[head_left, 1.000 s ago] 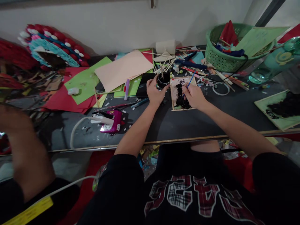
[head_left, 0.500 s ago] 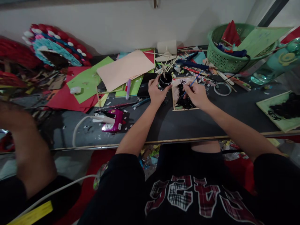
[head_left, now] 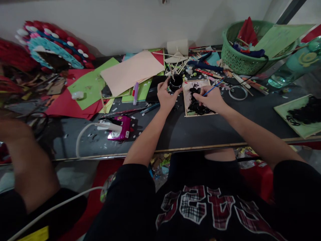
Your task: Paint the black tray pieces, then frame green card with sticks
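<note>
Jar risk: the black jar (head_left: 176, 82) looked liable to tip if the left hand (head_left: 167, 97) shifted or something caught the light stick (head_left: 172, 72) standing in it; a spill would probably have run right onto the panel just beside it.
Smear risk: the right hand (head_left: 212, 100) was low over the panel, so a dropped wrist could have dragged through the black coating (head_left: 198, 107), which seemed wet from its shine.
Panel look: the pale panel (head_left: 187, 87) had thin wooden strips along its edges, bare pinkish ground at the far side, and a lumpy, glossy black mass spreading toward the near side; a greenish patch showed at the near left corner. The right hand hid part of it.
Panel place: it lay flat on the dark bench (head_left: 185, 130), right of the jar and left of the tape roll (head_left: 237, 92).
Left fingers: curved around the jar's near side, thumb to the right; whether its base touched the bench, I could not tell.
Right fingers: pinched narrow on a blue-handled brush (head_left: 214, 86), its handle slanting far and right; its tip was hidden.
</note>
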`<action>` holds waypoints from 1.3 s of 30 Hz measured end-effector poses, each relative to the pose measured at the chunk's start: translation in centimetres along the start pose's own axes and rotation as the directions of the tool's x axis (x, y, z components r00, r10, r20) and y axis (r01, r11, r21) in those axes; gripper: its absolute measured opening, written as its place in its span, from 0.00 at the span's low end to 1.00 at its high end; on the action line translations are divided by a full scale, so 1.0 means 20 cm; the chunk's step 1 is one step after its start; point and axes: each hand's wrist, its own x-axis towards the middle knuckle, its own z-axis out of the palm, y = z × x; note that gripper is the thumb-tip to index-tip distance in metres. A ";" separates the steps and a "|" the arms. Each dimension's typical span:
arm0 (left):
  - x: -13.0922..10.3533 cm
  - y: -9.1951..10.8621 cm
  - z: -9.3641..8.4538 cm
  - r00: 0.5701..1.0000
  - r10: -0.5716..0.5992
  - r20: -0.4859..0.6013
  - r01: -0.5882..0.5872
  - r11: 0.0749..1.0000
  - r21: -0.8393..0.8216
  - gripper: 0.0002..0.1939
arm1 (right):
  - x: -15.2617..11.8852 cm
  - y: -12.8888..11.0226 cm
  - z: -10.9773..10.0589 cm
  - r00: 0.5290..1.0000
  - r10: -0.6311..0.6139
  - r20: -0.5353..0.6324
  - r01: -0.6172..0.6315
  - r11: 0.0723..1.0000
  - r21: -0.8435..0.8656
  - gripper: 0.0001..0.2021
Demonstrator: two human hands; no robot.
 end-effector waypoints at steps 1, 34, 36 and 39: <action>0.00 0.00 0.00 1.000 -0.001 -0.005 0.001 1.000 0.001 0.40 | 0.00 -0.01 0.01 1.000 0.012 0.001 -0.012 1.000 -0.011 0.20; 0.01 0.00 0.00 1.000 -0.024 0.008 0.024 1.000 0.012 0.40 | 0.16 -0.06 0.02 0.977 0.136 0.166 -0.096 0.968 -0.230 0.15; 0.01 -0.01 0.00 1.000 -0.021 0.012 0.020 1.000 0.014 0.40 | 0.15 -0.08 0.01 0.975 0.150 0.163 -0.105 0.962 -0.252 0.15; 0.01 -0.02 0.01 1.000 -0.011 0.008 0.011 1.000 0.016 0.40 | 0.14 -0.09 -0.03 0.970 0.186 0.159 -0.138 0.952 -0.272 0.16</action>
